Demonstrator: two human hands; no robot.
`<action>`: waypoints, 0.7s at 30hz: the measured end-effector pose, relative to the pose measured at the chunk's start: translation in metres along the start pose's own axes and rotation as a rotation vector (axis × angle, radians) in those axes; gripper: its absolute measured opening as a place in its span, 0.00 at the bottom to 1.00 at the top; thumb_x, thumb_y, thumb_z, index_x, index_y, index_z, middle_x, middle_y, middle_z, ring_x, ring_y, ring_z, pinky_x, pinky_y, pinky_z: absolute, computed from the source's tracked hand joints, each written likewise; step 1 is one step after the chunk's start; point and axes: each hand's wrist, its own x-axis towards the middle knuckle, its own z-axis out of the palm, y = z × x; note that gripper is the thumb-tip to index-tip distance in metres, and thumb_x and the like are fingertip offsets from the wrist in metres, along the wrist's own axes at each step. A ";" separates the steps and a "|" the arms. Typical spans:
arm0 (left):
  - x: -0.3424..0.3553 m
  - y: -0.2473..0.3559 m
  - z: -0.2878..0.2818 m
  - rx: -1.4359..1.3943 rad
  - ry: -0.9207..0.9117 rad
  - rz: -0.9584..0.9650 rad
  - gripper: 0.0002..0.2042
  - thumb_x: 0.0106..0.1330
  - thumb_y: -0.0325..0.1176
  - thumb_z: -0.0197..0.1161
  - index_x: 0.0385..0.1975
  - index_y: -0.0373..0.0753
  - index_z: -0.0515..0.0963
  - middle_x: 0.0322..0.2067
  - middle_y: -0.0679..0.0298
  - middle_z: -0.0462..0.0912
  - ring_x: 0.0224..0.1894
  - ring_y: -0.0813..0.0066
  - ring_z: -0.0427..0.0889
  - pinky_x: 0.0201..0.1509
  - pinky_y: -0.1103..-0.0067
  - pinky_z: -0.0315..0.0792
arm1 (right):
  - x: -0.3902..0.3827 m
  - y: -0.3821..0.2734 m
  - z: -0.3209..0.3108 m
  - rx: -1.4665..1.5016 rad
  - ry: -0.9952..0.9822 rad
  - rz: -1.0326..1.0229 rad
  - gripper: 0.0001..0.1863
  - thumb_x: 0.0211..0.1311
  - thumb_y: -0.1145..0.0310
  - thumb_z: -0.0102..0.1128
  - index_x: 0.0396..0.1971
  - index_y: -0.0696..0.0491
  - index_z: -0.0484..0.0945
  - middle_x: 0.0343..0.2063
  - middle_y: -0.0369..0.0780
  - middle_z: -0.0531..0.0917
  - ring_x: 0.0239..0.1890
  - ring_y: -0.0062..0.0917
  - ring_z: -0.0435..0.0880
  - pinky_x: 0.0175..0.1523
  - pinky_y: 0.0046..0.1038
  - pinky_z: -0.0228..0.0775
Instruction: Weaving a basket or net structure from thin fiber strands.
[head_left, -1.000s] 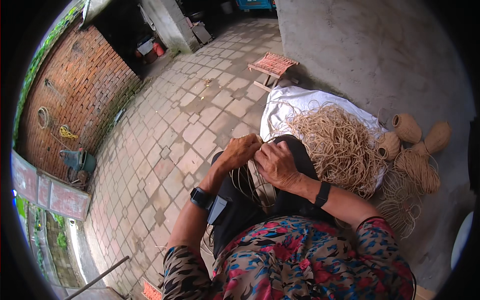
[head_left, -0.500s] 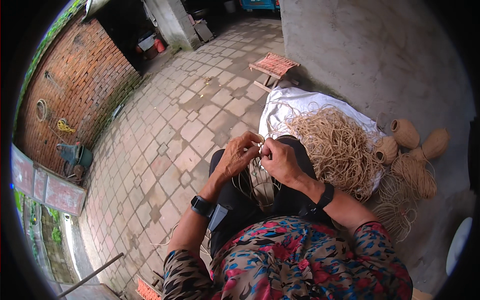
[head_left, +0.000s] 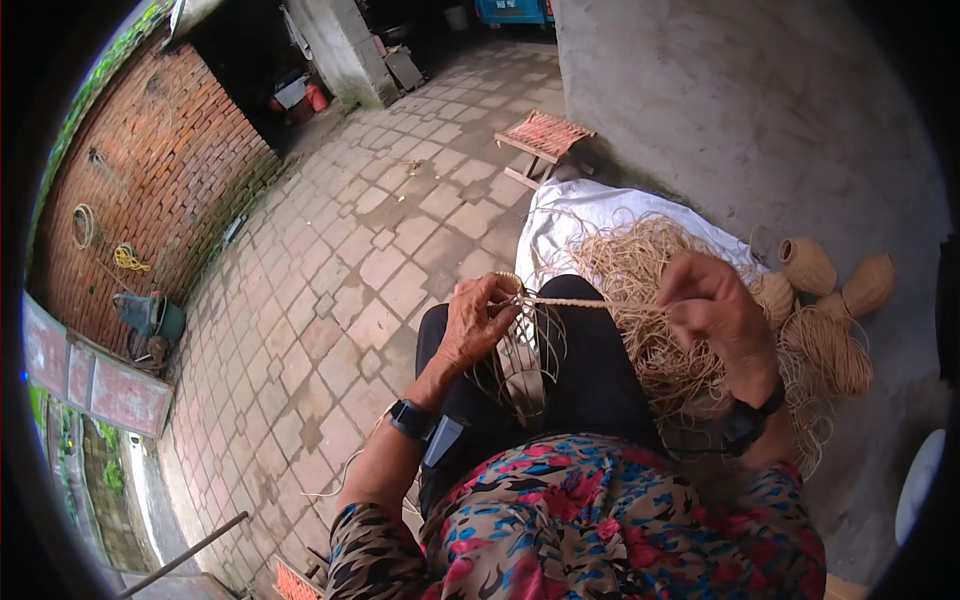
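Note:
Above my knees, my left hand pinches the top of a small basket frame. Thin wire ribs hang down from that frame between my thighs. A tan twisted cord stretches nearly straight from the frame out to the right. Its far end meets my right hand, whose fingers are bent together around it; the exact grip is blurred. Beneath and behind the right hand lies a big tangled pile of the same tan cord. My fingers partly hide the frame's top.
A white sheet lies under the pile. Several vase-shaped woven baskets and a coil of cord stand at the right, near a concrete wall. A low folding stool stands ahead on the paving.
My right hand has moved away from the left, out to the right, drawing the cord out between them. My left hand stays at the frame.

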 end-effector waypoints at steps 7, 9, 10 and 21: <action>0.007 0.007 0.018 0.408 0.127 0.002 0.15 0.54 0.29 0.58 0.42 0.40 0.70 0.18 0.62 0.76 0.27 0.61 0.78 0.47 0.69 0.69 | 0.021 0.051 -0.067 -0.594 0.397 0.044 0.10 0.56 0.70 0.59 0.37 0.55 0.74 0.17 0.31 0.76 0.19 0.16 0.76 0.25 0.18 0.65; 0.009 0.008 0.019 0.415 0.151 0.022 0.16 0.53 0.28 0.59 0.43 0.40 0.70 0.18 0.61 0.76 0.26 0.63 0.78 0.45 0.69 0.70 | 0.025 0.082 -0.071 -0.992 0.484 0.159 0.16 0.54 0.66 0.63 0.41 0.56 0.74 0.21 0.37 0.80 0.25 0.26 0.81 0.33 0.26 0.72; 0.010 0.008 0.019 0.422 0.152 0.033 0.17 0.52 0.28 0.61 0.44 0.39 0.70 0.19 0.61 0.76 0.26 0.65 0.79 0.43 0.69 0.71 | 0.028 0.096 -0.070 -0.978 0.459 0.121 0.16 0.54 0.66 0.63 0.41 0.56 0.74 0.21 0.37 0.80 0.25 0.26 0.81 0.33 0.26 0.72; 0.016 0.038 -0.007 -0.662 0.147 -0.501 0.20 0.56 0.21 0.61 0.49 0.38 0.68 0.29 0.65 0.79 0.30 0.80 0.78 0.33 0.80 0.74 | 0.074 0.123 0.021 -0.687 0.289 -0.304 0.06 0.53 0.74 0.61 0.31 0.57 0.78 0.24 0.42 0.81 0.27 0.31 0.83 0.34 0.29 0.74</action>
